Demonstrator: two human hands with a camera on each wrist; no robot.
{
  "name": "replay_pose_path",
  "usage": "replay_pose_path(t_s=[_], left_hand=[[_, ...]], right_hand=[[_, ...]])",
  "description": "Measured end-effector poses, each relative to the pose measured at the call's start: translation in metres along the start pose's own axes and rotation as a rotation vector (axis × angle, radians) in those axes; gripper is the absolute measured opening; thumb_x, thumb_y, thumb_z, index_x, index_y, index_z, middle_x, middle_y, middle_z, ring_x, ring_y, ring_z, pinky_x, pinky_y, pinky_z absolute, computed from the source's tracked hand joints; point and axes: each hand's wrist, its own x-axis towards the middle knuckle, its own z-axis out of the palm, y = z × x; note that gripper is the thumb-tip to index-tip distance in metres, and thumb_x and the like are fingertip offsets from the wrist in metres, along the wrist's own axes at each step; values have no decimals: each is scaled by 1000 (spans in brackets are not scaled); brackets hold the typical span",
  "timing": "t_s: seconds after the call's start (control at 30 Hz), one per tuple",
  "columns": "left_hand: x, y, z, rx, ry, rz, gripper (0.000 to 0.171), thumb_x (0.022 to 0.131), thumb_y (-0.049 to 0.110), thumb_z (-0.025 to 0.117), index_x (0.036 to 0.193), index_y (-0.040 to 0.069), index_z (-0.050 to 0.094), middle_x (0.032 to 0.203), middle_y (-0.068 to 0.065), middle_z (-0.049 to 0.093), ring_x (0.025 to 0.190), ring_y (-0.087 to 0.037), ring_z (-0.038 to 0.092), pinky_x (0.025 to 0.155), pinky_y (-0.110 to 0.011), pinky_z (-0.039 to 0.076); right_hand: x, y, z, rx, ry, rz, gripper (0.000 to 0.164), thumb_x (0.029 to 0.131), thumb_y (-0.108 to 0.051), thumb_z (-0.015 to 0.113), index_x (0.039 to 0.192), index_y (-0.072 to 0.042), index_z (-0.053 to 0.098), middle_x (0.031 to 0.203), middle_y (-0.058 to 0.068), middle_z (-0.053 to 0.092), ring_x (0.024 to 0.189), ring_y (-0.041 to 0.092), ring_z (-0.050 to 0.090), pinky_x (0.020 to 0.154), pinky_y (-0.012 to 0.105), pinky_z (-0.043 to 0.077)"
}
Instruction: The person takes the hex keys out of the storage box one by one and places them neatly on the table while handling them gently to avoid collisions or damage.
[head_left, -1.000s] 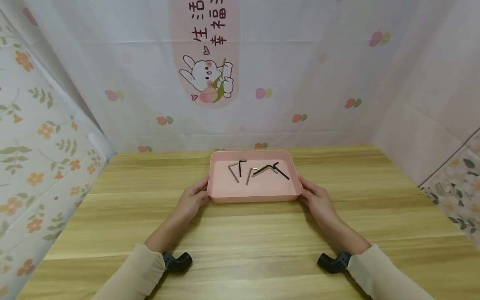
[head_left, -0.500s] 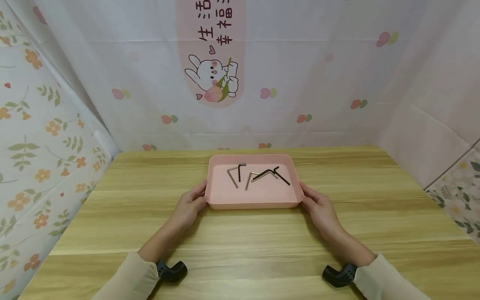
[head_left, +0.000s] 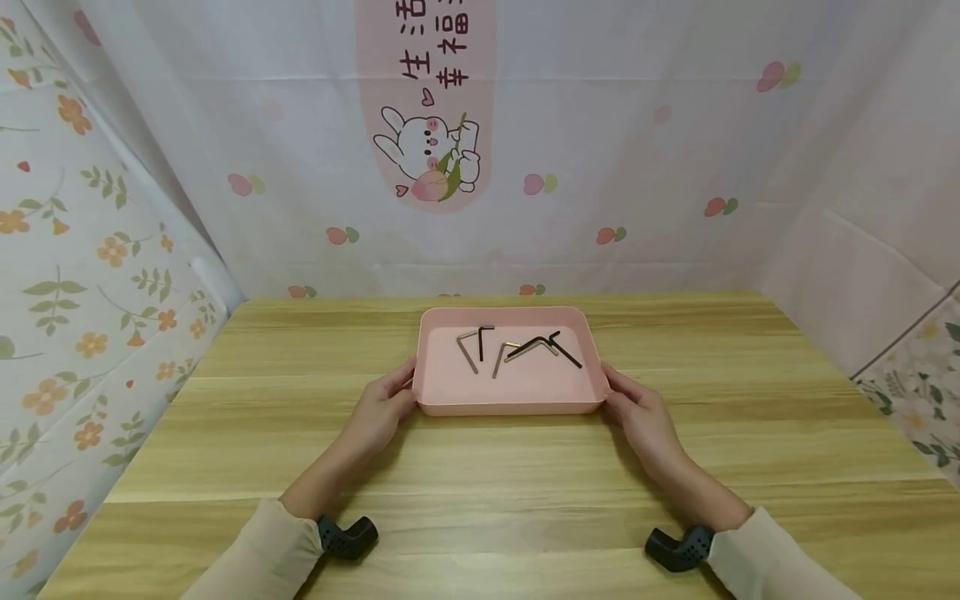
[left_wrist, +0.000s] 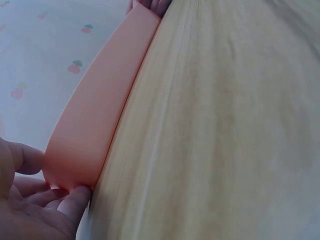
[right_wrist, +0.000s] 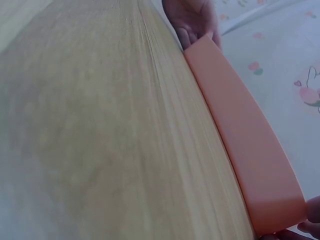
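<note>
A shallow pink tray (head_left: 525, 398) sits on the table, holding several L-shaped hex keys. Some are black, such as the black hex key (head_left: 567, 353) on the right; others are silver or brassy, like the silver hex key (head_left: 467, 354) on the left. A few of them cross one another. My left hand (head_left: 380, 411) grips the tray's left end near the front corner; the left wrist view shows its thumb at the rim and fingertips low against the wall. At the opposite end, my right hand (head_left: 639, 418) holds the right front corner, its fingers partly cut off in the right wrist view.
The wood-grain table (head_left: 510, 500) extends in front of the tray and to both sides. Behind it hangs a white printed curtain (head_left: 570, 125), with a floral cloth (head_left: 97, 292) on the left. Each wrist wears a black device, such as the left wrist device (head_left: 348, 538).
Between one second and half a second ago, the tray came slightly toward me with both hands on it. Since then it has stayed nearly still. The head view has shifted a little.
</note>
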Motion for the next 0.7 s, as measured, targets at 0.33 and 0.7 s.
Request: replay_pose_path(t_s=[0.33,0.7], left_hand=[[3,7,-2,58,57,-7,55,103,3,48,155,-6,32,160,-22,37,146,-35,42,115,-45,41],[18,41,10,417,221,141,30,98,13,62,127,7,69,124,-12,70,100,-25,66,78,-31,55]], right_hand=[[15,-6,-5,48,73,104,53,108,-23,45,158,-9,32,159,20,40,114,-7,61,93,10,51],[48,-3,-13,179,28,79,58,107,-24,50,157,0,32,162,22,34,111,-10,60,93,8,50]])
